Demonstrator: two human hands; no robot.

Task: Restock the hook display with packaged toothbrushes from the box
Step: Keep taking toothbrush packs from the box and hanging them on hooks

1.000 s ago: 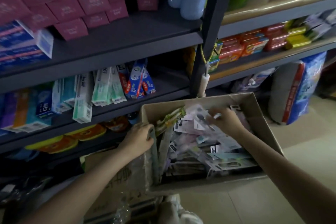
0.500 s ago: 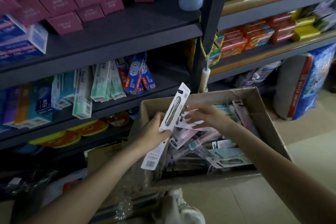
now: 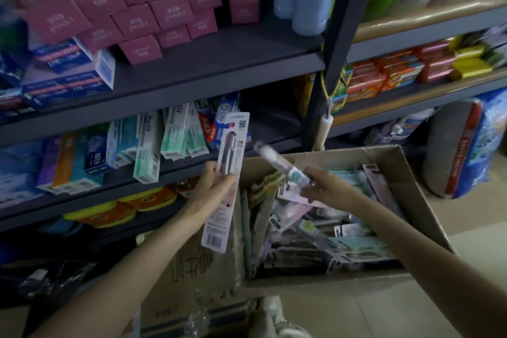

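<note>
The left hand (image 3: 212,189) grips a carded toothbrush pack (image 3: 226,181) upright, probably to free its hang-hole end; the right hand (image 3: 319,182) pinches a second pack (image 3: 279,163) just above the cardboard box (image 3: 406,181), where more lie below both hands. No hook display shows; toothpaste cartons (image 3: 170,140) crowd the shelf beyond.

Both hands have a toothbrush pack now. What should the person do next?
Probably pass the right hand's blurred pack to the left hand, stacking it with the upright pack. No hook display is in view, and the box holds many more.
</note>
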